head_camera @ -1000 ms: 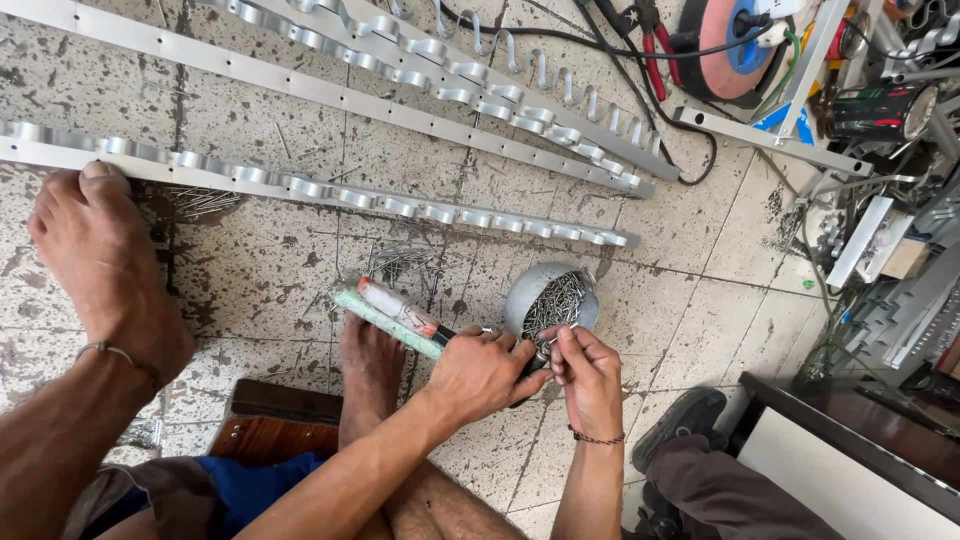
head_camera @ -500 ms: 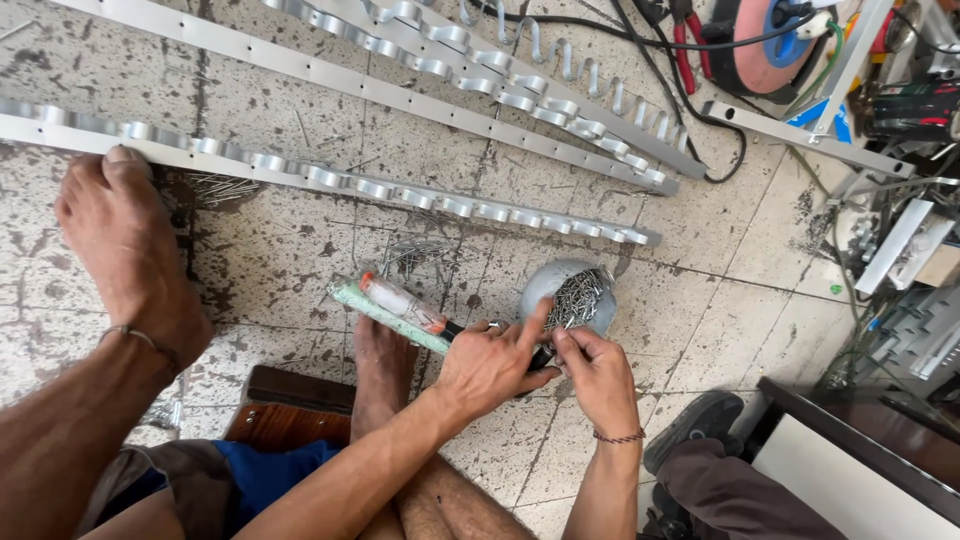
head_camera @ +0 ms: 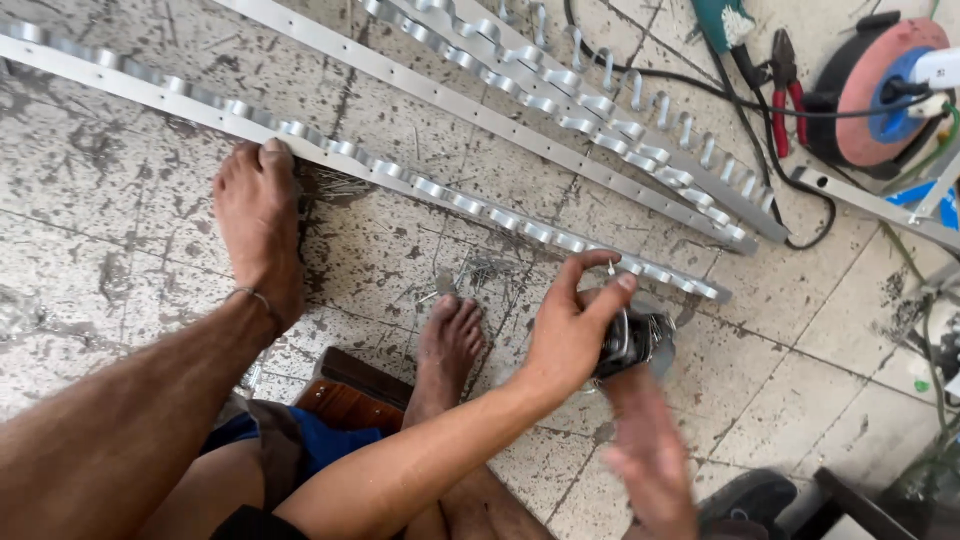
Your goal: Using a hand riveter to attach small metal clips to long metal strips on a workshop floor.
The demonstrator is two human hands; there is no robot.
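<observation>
Several long aluminium rails (head_camera: 600, 110) lay slantwise across the speckled, grime-stained tile floor (head_camera: 130, 250); each carried a row of curled, shiny clips. At the far right edge of the floor stood a round pink-and-blue cable reel (head_camera: 870, 90), with red-handled pliers (head_camera: 785, 75) just beside it and a black cable (head_camera: 800, 200) looping between. Our left hand (head_camera: 260, 230) lay flat on the floor, fingers spread narrow, tips touching the nearest rail (head_camera: 480, 205) beside a scatter of thin nails (head_camera: 335, 185). Our right hand (head_camera: 570, 335) held a small round metal bowl (head_camera: 640, 340) near that rail's right end, fingers curled round its rim. Another person's hand (head_camera: 650, 460), blurred, hung just below the bowl; we cannot tell its grip. Our bare foot (head_camera: 450, 345) rested by a dark wooden block (head_camera: 345, 395).
</observation>
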